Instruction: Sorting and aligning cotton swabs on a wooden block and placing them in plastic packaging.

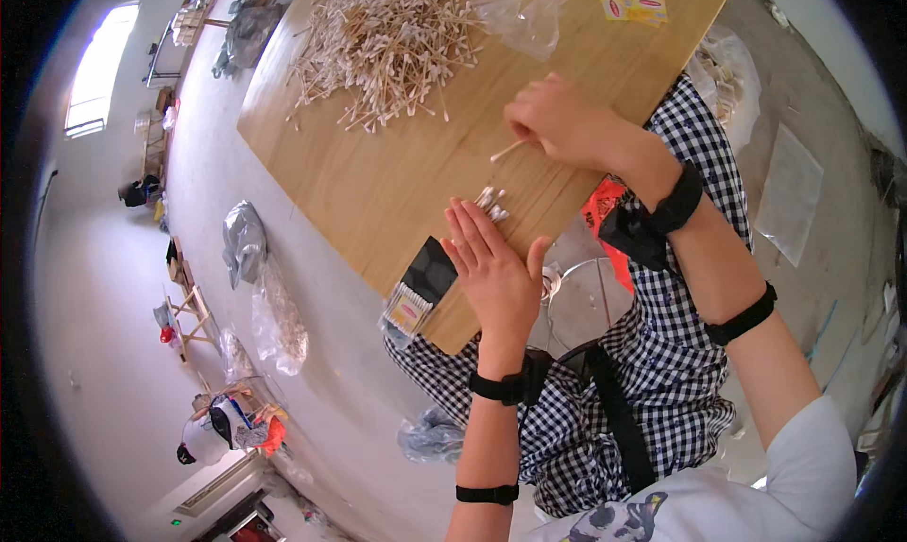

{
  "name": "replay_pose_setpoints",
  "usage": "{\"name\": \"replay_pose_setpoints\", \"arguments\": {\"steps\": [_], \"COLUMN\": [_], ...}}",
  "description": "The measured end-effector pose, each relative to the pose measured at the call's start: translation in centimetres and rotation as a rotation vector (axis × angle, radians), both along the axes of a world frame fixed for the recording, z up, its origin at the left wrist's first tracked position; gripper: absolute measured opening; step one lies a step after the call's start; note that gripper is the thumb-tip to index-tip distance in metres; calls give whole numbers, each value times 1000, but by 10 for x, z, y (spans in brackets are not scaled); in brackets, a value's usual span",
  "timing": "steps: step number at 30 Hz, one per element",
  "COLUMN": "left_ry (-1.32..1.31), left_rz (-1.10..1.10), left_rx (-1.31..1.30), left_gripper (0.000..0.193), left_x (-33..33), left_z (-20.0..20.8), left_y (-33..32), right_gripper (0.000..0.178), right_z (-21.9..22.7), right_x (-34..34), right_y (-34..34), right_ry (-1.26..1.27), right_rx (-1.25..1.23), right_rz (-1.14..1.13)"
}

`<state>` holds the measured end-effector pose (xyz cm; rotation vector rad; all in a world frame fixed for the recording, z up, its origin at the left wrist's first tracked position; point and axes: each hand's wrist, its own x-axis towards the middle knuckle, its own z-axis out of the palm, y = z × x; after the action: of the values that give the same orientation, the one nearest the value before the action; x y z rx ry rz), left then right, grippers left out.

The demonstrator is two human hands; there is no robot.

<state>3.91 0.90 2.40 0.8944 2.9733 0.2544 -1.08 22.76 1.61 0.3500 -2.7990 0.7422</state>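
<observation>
My left hand (496,277) lies flat with fingers stretched out at the near edge of the wooden table (326,183). Beyond its fingertips the white tips of a small bunch of cotton swabs (492,202) show; the rest of the bunch is hidden under the palm. Further right, my right hand (559,121) is closed above the table and pinches a cotton swab (507,152), which points left. Left of my left hand sit a black block-like object (428,271) and a clear pack of swabs with a yellow-and-white card (408,308).
A large heap of loose cotton swabs (383,55) covers the far part of the table. Clear plastic bags (529,22) and several small yellow-and-white cards (647,9) lie to its right. An orange-red bag (605,216) hangs beside my lap. Grey plastic bags (246,244) are on the floor at left.
</observation>
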Motion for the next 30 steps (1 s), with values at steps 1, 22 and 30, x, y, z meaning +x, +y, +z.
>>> {"name": "replay_pose_setpoints", "arguments": {"steps": [1, 22, 30], "left_ry": [-5, 19, 80], "left_rz": [-8, 21, 5], "left_rx": [-20, -30, -58], "left_gripper": [90, 94, 96], "left_x": [4, -34, -53], "left_z": [-1, -1, -5], "left_y": [-1, 13, 17], "right_gripper": [5, 20, 20], "right_z": [3, 7, 3], "right_x": [-1, 2, 4], "right_y": [1, -27, -27], "right_ry": [-119, 120, 70], "right_rx": [-2, -400, -336], "right_rz": [-47, -162, -210]}}
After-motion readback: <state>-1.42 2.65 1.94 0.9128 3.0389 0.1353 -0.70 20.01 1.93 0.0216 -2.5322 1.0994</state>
